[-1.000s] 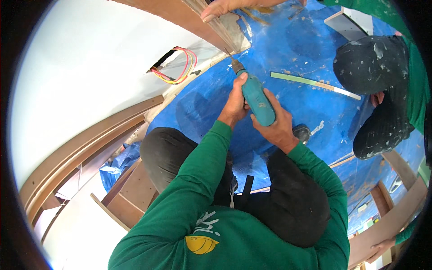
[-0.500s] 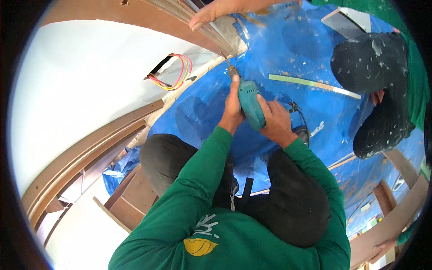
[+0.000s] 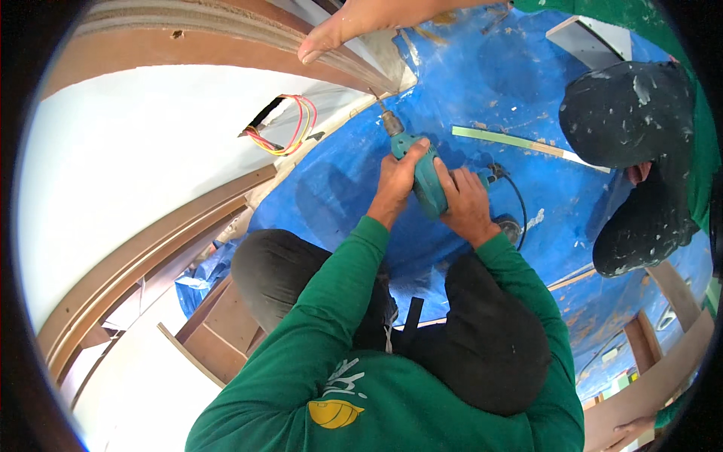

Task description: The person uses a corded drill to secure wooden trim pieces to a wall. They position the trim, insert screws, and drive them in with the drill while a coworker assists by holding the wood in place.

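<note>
A teal power drill (image 3: 428, 181) is held in front of me, its chuck (image 3: 392, 123) and thin bit aimed up-left. The bit's tip is at the foot of a brown wooden frame (image 3: 331, 69); I cannot tell whether it enters the wood. My left hand (image 3: 393, 181) wraps around the drill's left side, thumb over the top of the body. My right hand (image 3: 465, 202) grips its rear, with the handle and trigger hidden under the fingers. A co-worker's hand (image 3: 343, 30) rests on the frame above the bit.
Blue sheeting (image 3: 339, 200) covers the floor. Wires (image 3: 305, 128) stick out of a hole in the white panel (image 3: 151, 151). A thin pale-green strip (image 3: 520, 142) lies ahead right, near a co-worker's knee (image 3: 625, 113). Another person's hand (image 3: 633, 431) touches a board (image 3: 663, 384) at lower right.
My left hand has slid back from near the chuck onto the drill's body, uncovering the chuck. The co-worker's hand on the frame appears slightly lower and further left.
</note>
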A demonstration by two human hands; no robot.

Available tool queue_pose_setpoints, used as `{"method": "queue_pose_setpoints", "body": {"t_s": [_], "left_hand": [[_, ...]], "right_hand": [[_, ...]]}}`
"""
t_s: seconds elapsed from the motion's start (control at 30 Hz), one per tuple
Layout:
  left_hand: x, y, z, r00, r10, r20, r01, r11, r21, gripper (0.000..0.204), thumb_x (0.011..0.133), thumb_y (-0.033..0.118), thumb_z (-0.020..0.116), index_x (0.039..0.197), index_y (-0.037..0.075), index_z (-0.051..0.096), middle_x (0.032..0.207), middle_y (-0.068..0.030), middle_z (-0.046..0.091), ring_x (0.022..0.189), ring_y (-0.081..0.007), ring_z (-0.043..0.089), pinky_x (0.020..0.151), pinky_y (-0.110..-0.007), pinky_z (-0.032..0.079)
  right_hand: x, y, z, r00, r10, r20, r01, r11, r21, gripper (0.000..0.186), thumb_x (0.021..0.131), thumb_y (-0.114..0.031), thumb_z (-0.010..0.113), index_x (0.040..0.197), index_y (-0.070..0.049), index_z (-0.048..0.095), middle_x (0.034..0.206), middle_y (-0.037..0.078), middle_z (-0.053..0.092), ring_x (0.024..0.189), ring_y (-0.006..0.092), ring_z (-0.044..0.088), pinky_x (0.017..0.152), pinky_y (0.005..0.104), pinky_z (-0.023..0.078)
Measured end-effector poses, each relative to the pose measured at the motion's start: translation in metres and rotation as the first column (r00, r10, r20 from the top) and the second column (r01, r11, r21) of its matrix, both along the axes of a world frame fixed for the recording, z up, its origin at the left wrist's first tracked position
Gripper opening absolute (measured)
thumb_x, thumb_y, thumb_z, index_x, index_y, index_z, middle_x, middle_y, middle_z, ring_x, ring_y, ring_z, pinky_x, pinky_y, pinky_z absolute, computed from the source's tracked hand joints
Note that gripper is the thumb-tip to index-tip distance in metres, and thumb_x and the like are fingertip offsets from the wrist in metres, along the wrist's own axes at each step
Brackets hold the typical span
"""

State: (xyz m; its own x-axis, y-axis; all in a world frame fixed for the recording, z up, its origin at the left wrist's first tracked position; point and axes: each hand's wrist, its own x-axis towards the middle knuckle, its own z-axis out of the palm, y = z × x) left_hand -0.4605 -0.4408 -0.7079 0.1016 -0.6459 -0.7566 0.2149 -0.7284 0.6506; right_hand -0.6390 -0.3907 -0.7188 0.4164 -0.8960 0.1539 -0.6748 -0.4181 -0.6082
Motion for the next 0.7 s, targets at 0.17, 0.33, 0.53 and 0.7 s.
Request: {"method": "queue_pose_setpoints", "body": {"t_s": [0.17, 0.33, 0.53, 0.7], "left_hand": [[0.000, -0.004, -0.002, 1.000, -0.015, -0.002, 0.015, 1.000, 0.020, 0.053, 0.089, 0.052, 0.078, 0.107, 0.003, 0.070, 0.094, -0.0062, 0.070, 0.082, -0.0181, 0.065, 0.073, -0.036, 0.053], [0.002, -0.004, -0.004, 1.000, -0.015, 0.005, 0.015, 0.999, -0.046, 0.049, 0.090, 0.050, 0.078, 0.098, 0.002, 0.074, 0.089, -0.0057, 0.070, 0.079, -0.0152, 0.063, 0.068, -0.033, 0.048], [-0.001, -0.011, 0.007, 0.998, -0.008, -0.067, 0.007, 1.000, -0.019, 0.051, 0.089, 0.055, 0.074, 0.098, 0.005, 0.071, 0.087, -0.0036, 0.068, 0.077, -0.0148, 0.062, 0.067, -0.033, 0.048], [0.000, -0.010, -0.005, 0.997, 0.022, -0.079, -0.025, 0.999, -0.028, 0.050, 0.089, 0.054, 0.075, 0.100, 0.006, 0.070, 0.087, -0.0028, 0.067, 0.076, -0.0142, 0.062, 0.067, -0.032, 0.048]], "right_hand": [[0.000, -0.004, -0.002, 1.000, 0.001, -0.008, -0.001, 1.000, -0.017, 0.094, 0.068, -0.007, 0.081, 0.156, -0.008, 0.046, 0.097, 0.011, 0.054, 0.091, 0.0336, 0.058, 0.078, 0.0470, 0.046], [-0.001, -0.008, -0.006, 1.000, 0.011, 0.010, -0.010, 0.999, -0.049, 0.091, 0.070, -0.008, 0.079, 0.155, -0.010, 0.047, 0.097, 0.010, 0.055, 0.090, 0.0328, 0.057, 0.077, 0.0465, 0.045], [-0.007, -0.018, 0.001, 0.999, 0.027, -0.043, -0.031, 0.995, -0.096, 0.095, 0.066, -0.004, 0.079, 0.155, -0.009, 0.047, 0.096, 0.010, 0.056, 0.088, 0.0321, 0.058, 0.073, 0.0450, 0.043], [-0.003, -0.018, -0.002, 1.000, 0.012, -0.025, -0.015, 0.995, -0.101, 0.086, 0.074, -0.007, 0.076, 0.155, -0.012, 0.048, 0.092, 0.009, 0.053, 0.085, 0.0305, 0.057, 0.072, 0.0450, 0.042]]}}
